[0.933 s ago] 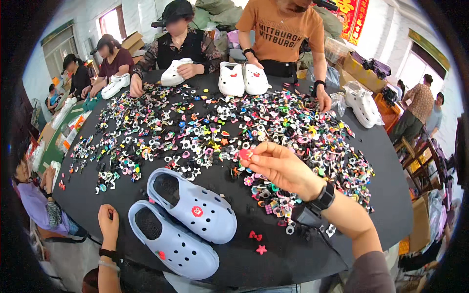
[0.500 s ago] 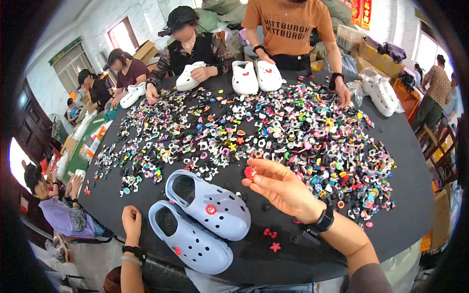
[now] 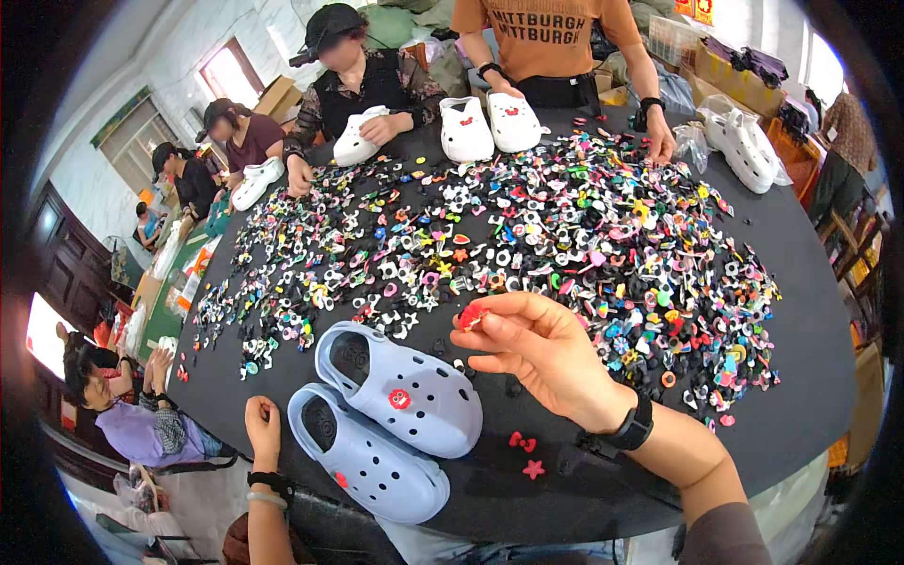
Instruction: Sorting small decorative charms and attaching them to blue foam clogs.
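My right hand (image 3: 541, 353) pinches a small red shoe charm (image 3: 471, 317) between thumb and fingertips, raised above the table right of two pale lavender-blue clogs. On the farther clog (image 3: 443, 414) sits a round red charm (image 3: 399, 399) with a light pattern. The nearer clog (image 3: 386, 490) bears a small red charm (image 3: 341, 480) close to its opening. My left hand (image 3: 263, 428) rests loosely curled near the table edge, left of the clogs, with nothing visible in it. A red bow charm (image 3: 522, 441) and a pinkish-red star charm (image 3: 534, 469) lie right of the clogs.
A wide heap of mixed colourful charms (image 3: 650, 273) covers the middle of the black table (image 3: 800, 311). Across it, two people handle white clogs (image 3: 468, 130). A bagged white pair (image 3: 739, 151) stands at the far right. Other people sit along the left side.
The red charm has turned in my right fingers, now showing its edge. My left hand stays curled by the clogs. The whole view has shifted slightly.
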Available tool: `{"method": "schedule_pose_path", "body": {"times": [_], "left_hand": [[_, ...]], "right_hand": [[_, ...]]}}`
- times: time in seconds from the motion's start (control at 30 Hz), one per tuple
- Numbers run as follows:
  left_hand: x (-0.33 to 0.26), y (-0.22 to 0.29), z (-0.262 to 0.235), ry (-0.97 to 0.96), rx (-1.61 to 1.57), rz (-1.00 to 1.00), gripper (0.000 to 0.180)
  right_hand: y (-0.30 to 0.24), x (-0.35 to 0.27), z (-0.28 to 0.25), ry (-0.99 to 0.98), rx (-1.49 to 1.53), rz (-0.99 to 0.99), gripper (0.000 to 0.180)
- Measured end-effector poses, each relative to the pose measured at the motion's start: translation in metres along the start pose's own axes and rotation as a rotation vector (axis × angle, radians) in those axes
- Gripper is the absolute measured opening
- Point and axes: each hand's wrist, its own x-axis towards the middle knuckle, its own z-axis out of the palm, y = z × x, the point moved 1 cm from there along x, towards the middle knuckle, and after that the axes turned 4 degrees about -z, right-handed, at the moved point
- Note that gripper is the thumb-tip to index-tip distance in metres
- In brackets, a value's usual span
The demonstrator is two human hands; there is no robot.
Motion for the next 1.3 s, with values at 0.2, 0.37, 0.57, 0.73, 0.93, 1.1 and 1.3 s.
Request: {"method": "schedule_pose_path", "body": {"times": [0.2, 0.37, 0.57, 0.73, 0.93, 1.1, 1.3], "left_hand": [[0.000, -0.002, 0.003, -0.018, -0.019, -0.001, 0.007], [-0.001, -0.007, 0.002, -0.028, -0.035, -0.030, 0.006], [-0.001, -0.002, 0.001, -0.015, -0.032, -0.018, 0.005], [-0.001, -0.001, -0.001, -0.024, 0.005, 0.022, 0.004], [-0.001, 0.005, -0.001, -0.010, 0.002, -0.010, 0.006], [-0.001, 0.002, 0.001, -0.003, -0.004, -0.018, 0.006], [-0.001, -0.008, 0.002, -0.007, -0.028, -0.039, 0.006]], "right_hand": [[-0.003, -0.002, -0.004, 0.018, 0.129, 0.062, 0.024], [-0.001, -0.001, -0.007, 0.032, 0.221, 0.078, 0.022], [-0.001, -0.001, -0.007, 0.040, 0.216, 0.082, 0.022], [-0.001, -0.001, -0.004, 0.039, 0.208, 0.097, 0.022], [0.002, -0.001, -0.006, 0.043, 0.195, 0.102, 0.021], [0.004, -0.001, -0.007, 0.043, 0.204, 0.106, 0.021], [0.005, 0.000, -0.009, 0.046, 0.206, 0.118, 0.021]]}}
